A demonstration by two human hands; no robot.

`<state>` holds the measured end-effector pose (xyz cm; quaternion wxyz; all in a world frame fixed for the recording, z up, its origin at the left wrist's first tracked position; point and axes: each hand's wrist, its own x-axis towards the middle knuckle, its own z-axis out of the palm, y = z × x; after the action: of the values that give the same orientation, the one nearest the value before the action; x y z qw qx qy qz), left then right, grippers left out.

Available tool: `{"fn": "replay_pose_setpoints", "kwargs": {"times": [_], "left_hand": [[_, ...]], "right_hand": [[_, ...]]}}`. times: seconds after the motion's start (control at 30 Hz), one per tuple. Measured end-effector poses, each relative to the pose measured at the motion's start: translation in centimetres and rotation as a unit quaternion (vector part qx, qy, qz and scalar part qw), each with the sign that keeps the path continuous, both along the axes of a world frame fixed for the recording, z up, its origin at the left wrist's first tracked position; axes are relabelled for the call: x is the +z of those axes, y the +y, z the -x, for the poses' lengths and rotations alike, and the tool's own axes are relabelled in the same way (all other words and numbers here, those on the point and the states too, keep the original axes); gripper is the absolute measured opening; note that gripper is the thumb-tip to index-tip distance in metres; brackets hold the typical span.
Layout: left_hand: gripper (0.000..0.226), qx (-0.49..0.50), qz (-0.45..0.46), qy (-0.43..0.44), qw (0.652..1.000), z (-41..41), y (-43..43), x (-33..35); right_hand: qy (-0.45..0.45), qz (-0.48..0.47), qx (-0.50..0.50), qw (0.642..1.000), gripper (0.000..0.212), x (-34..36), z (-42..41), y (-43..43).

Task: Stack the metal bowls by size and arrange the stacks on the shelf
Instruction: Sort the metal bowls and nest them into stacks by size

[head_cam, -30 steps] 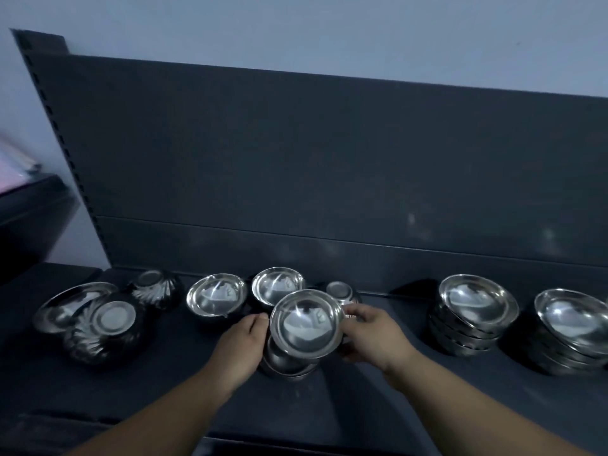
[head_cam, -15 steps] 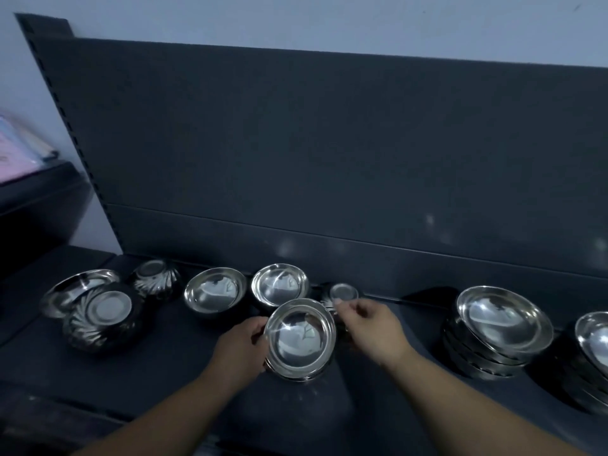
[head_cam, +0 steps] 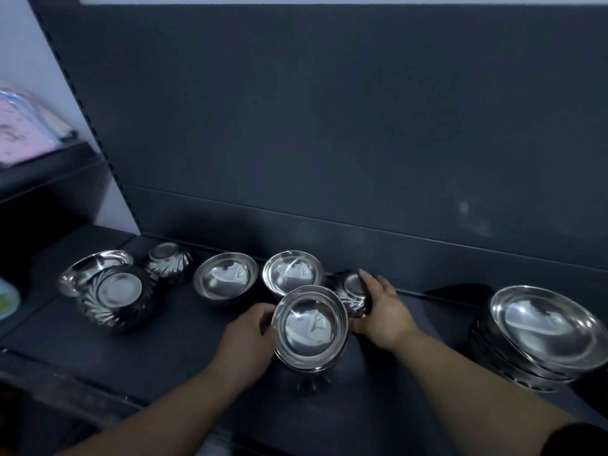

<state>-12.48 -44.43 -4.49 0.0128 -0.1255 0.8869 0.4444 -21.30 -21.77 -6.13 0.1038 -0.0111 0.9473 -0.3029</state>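
Left grip (head_cam: 250, 330) is clutching the left rim of the nested bowl stack (head_cam: 309, 327), which is tilting toward the camera at mid-shelf (head_cam: 164, 357). Right grip (head_cam: 383, 307) is grasping an upturned fluted bowl (head_cam: 352, 289) just beside it. Two upright bowls (head_cam: 225, 279) are sitting behind. A wide bowl stack (head_cam: 543, 334) is standing far right.

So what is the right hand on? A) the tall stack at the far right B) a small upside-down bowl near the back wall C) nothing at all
B: the right hand curls round the small upside-down bowl, while the left hand holds the upright bowl in front of it.
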Motion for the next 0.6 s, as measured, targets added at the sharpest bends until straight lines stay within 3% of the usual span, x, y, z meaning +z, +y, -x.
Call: {"fn": "replay_pose_setpoints", "kwargs": {"times": [0.2, 0.37, 0.47, 0.6], "left_hand": [[0.013, 0.001, 0.016, 0.006, 1.000, 0.3, 0.1, 0.1], [0.015, -0.009, 0.033, 0.008, 0.999, 0.5, 0.1, 1.2], [0.028, -0.014, 0.032, 0.049, 0.998, 1.1, 0.0, 2.3], [0.051, -0.054, 0.017, 0.119, 0.991, 2.1, 0.0, 5.0]], "right_hand": [[0.038, 0.032, -0.034, 0.998, 0.108, 0.3, -1.0, 0.5], [0.040, 0.185, -0.124, 0.974, 0.108, 3.0, -1.9, 1.4], [0.024, 0.286, -0.133, 0.949, 0.097, 6.3, -2.2, 1.3], [-0.009, 0.303, -0.047, 0.952, 0.079, 10.8, -3.2, -0.2]]}}
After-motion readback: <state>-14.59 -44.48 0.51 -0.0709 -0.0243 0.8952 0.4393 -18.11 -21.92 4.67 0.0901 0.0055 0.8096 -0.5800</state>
